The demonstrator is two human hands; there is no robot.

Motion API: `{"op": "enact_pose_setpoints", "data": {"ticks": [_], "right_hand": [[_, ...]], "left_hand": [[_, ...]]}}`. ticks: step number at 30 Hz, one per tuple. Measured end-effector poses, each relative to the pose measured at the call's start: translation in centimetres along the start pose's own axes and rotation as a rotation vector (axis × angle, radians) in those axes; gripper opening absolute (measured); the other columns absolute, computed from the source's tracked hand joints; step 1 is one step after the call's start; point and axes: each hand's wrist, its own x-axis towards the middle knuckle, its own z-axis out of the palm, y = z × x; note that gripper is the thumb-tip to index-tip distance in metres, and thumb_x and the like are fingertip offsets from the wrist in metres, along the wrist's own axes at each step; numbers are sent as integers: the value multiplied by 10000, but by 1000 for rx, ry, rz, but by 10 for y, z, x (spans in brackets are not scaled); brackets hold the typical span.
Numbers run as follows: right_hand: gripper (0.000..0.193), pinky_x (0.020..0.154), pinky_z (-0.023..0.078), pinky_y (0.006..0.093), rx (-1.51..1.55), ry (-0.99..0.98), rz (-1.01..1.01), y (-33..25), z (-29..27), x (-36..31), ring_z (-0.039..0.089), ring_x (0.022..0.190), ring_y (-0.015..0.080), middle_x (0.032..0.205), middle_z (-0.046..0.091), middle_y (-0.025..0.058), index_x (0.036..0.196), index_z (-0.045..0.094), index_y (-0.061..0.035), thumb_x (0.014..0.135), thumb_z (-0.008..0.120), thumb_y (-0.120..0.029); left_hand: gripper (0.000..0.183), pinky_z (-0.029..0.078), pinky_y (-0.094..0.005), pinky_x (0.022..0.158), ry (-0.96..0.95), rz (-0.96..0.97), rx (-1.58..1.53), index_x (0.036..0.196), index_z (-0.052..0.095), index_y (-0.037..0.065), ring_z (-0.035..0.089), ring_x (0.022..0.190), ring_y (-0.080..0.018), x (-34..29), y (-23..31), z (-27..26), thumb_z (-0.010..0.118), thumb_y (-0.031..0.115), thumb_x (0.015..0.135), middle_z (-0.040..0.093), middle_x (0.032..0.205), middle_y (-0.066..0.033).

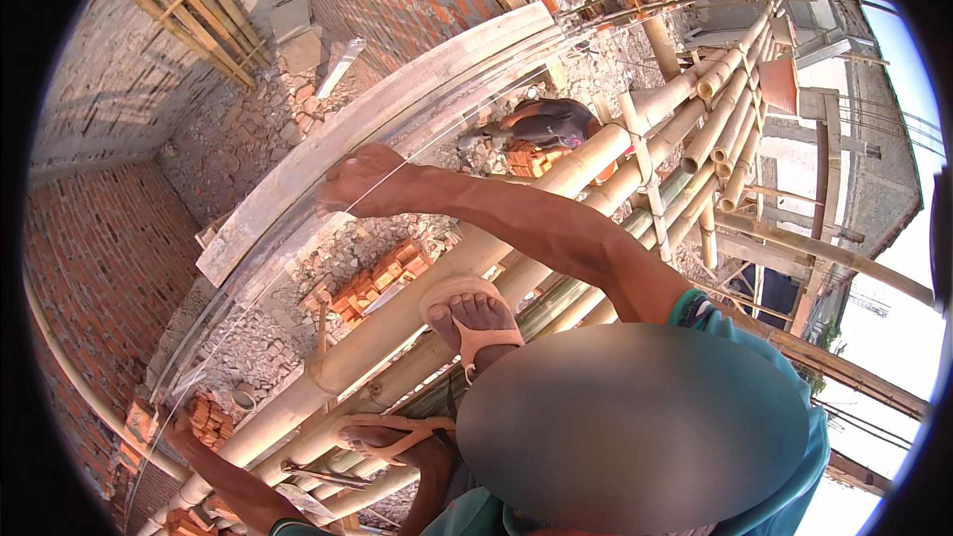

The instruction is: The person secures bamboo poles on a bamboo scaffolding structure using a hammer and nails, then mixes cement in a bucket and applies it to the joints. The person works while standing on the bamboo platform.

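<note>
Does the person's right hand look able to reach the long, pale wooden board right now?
Probably yes: the right hand appears at the edge of the long, pale wooden board, with nothing visibly between them.

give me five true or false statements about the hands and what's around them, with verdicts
1. The right hand touches a sandal. False: it is at the long pale board.
2. The left hand is near orange bricks. True.
3. The sleeve at the right shoulder is white. False: it is teal.
4. Another person in dark clothing is bent over beside a brick stack. True.
5. The feet are on metal pipes. False: they are on bamboo poles.
</note>
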Motion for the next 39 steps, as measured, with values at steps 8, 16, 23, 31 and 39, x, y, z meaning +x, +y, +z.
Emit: {"op": "enact_pose_setpoints", "data": {"ticks": [8,16,23,31,39], "right_hand": [[364,827,521,527,53,-17,-3,-7,-9,13,714,961,381,966,732,177,959,703,-65,989,595,-411],[354,857,509,533,117,41,-60,4,-10,28,696,986,391,1085,696,159,978,717,-83,1007,576,-406],[315,901,496,522,112,-19,19,12,-6,14,685,1042,367,1088,699,142,1004,734,-106,992,593,-387],[390,1052,401,456,-152,90,82,50,-26,-3,610,1159,310,1050,689,72,983,754,-133,987,585,-484],[320,1017,427,449,-132,204,72,77,-35,-17,634,1101,309,1017,716,84,954,766,-130,957,645,-426]], "left_hand": [[414,444,-413,1178,-16,68,156,1424,502,-104,542,1350,-310,1,0,9,527,105,1069,566,1453,-223],[434,427,-397,1187,-46,194,422,1428,496,-105,521,1373,-310,4,-1,14,534,142,1073,551,1466,-231],[454,412,-382,1194,-171,722,1327,1432,490,-105,502,1393,-309,17,-4,-1,540,174,1077,538,1478,-238],[499,404,-365,1193,-301,453,1019,1442,478,-103,484,1413,-303,21,-21,26,558,226,1076,515,1498,-244],[478,583,-262,829,-128,-57,405,1307,560,-17,669,1068,-229,-18,-41,78,644,344,1005,644,1234,-156]]}}
